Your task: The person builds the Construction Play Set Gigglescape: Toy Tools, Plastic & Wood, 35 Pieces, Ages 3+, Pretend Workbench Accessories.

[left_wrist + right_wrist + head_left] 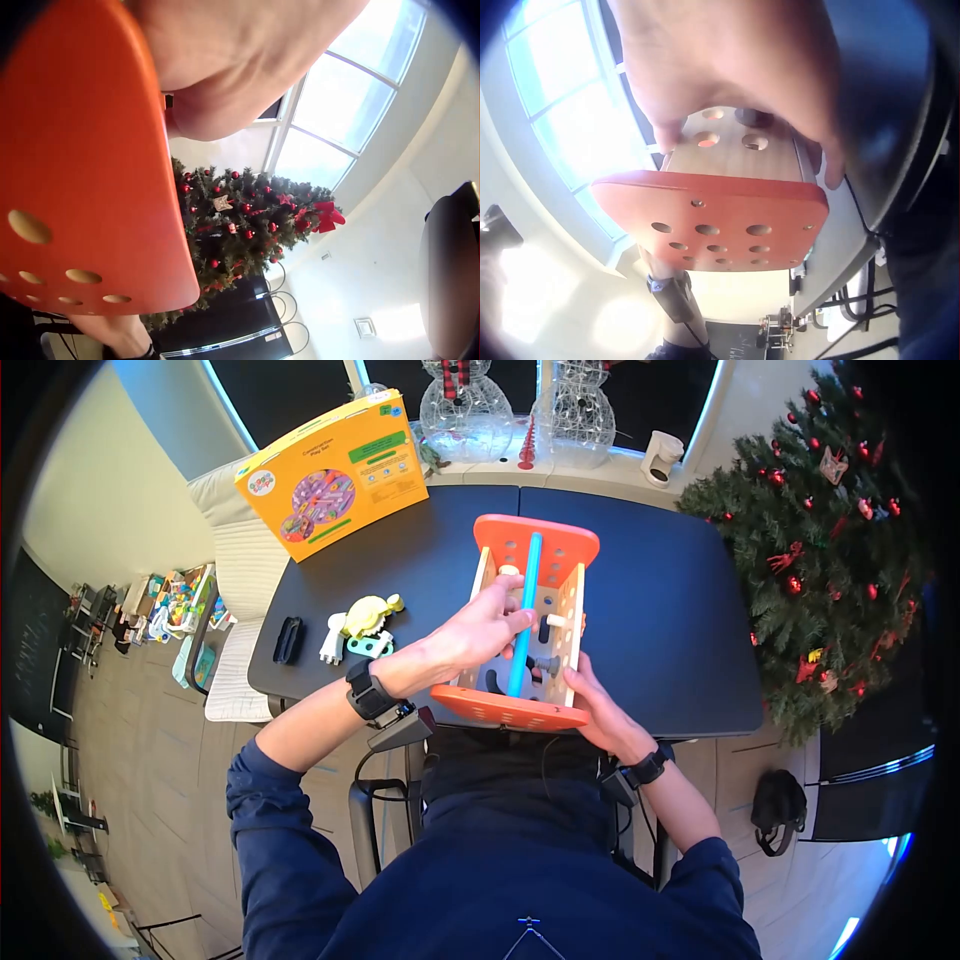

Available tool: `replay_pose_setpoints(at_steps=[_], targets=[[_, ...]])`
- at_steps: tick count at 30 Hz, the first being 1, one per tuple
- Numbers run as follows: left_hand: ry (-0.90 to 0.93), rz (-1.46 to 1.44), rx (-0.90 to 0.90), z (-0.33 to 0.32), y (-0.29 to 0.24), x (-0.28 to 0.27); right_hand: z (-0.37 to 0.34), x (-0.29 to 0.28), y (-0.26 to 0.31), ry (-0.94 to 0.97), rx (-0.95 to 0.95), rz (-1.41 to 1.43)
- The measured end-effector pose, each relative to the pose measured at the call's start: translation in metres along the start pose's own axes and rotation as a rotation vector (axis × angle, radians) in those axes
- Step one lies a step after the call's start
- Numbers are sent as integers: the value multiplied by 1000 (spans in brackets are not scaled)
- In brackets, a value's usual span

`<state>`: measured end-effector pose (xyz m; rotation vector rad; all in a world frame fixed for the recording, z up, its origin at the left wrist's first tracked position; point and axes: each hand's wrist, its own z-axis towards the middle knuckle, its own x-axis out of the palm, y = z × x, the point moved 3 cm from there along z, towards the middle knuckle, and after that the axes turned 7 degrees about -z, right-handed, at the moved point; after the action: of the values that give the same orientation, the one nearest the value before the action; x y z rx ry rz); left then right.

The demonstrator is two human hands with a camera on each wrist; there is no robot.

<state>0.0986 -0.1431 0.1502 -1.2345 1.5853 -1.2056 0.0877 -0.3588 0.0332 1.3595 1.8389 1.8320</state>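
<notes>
A toy toolbox with orange ends, holed wooden sides and a blue rod across its top is tilted over the table's front edge. My right hand grips its right side; in the right wrist view, thumb and fingers straddle the holed wooden panel. My left hand reaches over the left side, its fingertips close to the blue rod and a pale round peg. I cannot tell what those fingers hold. A light wooden peg and a grey screw sit at the right panel. Dark pieces lie inside.
Left on the dark table are a black case, a yellow-green toy piece, white pieces and a green holed plate. A yellow box stands behind them. A decorated tree borders the right side.
</notes>
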Motion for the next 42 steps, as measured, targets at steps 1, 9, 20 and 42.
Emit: replay_pose_setpoints(at_steps=[1,9,20,42], targets=[[-6,6,20,0,-2,-1,3,0,8,-9,-11,-36],[-22,-68,144,-21,9,-21,17,-1,97,-346,-505,-903],[-20,-812,-91,13,123,3,22,20,100,-201,-1048,-2089],[-357,808,-7,-75,128,-65,46,23,27,-196,-955,-2270]])
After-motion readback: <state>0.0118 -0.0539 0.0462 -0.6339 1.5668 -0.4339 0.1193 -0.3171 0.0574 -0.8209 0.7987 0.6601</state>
